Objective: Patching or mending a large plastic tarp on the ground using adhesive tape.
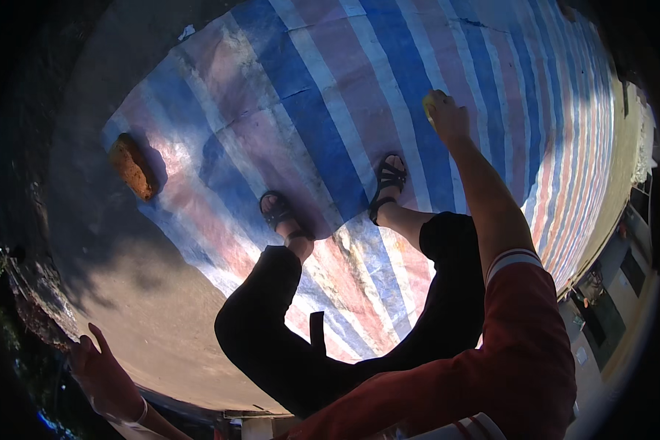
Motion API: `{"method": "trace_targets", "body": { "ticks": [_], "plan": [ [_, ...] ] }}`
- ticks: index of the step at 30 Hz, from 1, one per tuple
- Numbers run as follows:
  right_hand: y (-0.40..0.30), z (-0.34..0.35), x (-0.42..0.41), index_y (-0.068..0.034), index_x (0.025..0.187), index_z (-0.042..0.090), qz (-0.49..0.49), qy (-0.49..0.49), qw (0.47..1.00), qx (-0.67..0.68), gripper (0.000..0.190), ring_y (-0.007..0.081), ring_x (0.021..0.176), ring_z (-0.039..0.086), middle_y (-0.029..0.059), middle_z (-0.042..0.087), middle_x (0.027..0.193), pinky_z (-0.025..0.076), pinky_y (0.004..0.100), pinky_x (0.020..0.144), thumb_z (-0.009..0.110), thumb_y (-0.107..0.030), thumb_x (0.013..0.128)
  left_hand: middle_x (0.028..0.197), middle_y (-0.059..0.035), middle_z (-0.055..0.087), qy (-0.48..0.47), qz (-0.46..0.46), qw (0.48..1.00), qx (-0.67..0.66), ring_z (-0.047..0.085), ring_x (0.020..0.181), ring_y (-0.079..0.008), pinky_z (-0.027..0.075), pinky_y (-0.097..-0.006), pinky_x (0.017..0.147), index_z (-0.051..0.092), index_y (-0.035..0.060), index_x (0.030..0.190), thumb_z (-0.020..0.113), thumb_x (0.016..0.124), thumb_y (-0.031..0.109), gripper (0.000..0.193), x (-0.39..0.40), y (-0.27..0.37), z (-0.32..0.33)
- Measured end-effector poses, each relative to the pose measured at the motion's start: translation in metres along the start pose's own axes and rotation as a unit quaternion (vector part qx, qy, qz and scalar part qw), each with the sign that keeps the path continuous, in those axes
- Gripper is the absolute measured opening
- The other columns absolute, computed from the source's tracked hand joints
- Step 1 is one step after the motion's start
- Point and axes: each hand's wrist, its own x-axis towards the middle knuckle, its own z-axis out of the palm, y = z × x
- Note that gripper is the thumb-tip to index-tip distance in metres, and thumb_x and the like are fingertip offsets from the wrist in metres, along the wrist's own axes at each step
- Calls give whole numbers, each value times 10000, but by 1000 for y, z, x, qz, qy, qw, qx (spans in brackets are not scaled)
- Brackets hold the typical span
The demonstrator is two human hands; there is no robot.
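My right hand (450, 116) is low over the blue, white and pink striped tarpaulin (330, 60), its fingers closed around a small yellow object (430, 105). The fingers cover most of that object, so its kind cannot be told. My left hand (96, 371) is out at the lower left, beyond the tarpaulin and away from it. Its fingers are spread, one pointing up, and nothing shows in it. A pale band circles the left wrist.
A reddish-brown brick (133, 166) lies on the tarpaulin's left edge. My feet in black strappy sandals (390, 175) stand on the creased sheet. Bare ground (159, 324) borders it at left; a white scrap (187, 32) lies near the upper edge. Building walls (610, 308) show at right.
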Motion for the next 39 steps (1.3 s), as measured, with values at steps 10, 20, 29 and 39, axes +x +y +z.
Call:
{"method": "trace_targets", "body": {
  "ticks": [10,20,29,39],
  "plan": [
    [-144,95,28,-94,1243,614,-322,-95,927,-170,497,303,647,695,147,697,784,525,520,599,687,-216,766,1087,-143,534,18,63,988,142,478,1162,-250,144,-559,1227,542,-70,1134,454,988,205,323,65,-105,-47],
    [-209,43,82,-78,837,756,-512,-280,648,-489,215,294,651,684,98,677,689,537,508,616,739,-221,677,1018,-148,582,133,197,970,58,525,1065,-260,208,-560,1200,592,-94,1046,561,944,192,304,70,-159,-109],
    [-178,4,114,-49,1044,708,-624,-301,703,-160,261,311,774,712,153,725,860,567,399,705,653,-142,806,993,-122,544,130,174,976,23,521,1030,-246,246,-525,1189,572,-57,994,488,949,164,241,84,-187,-133],
    [-227,-43,131,-134,1276,643,-458,-367,806,79,439,245,985,674,56,718,1087,524,359,852,658,-309,873,969,-127,530,150,192,970,17,506,983,-269,291,-508,1163,553,-51,957,486,952,156,218,81,-182,-126]
  ]
}}
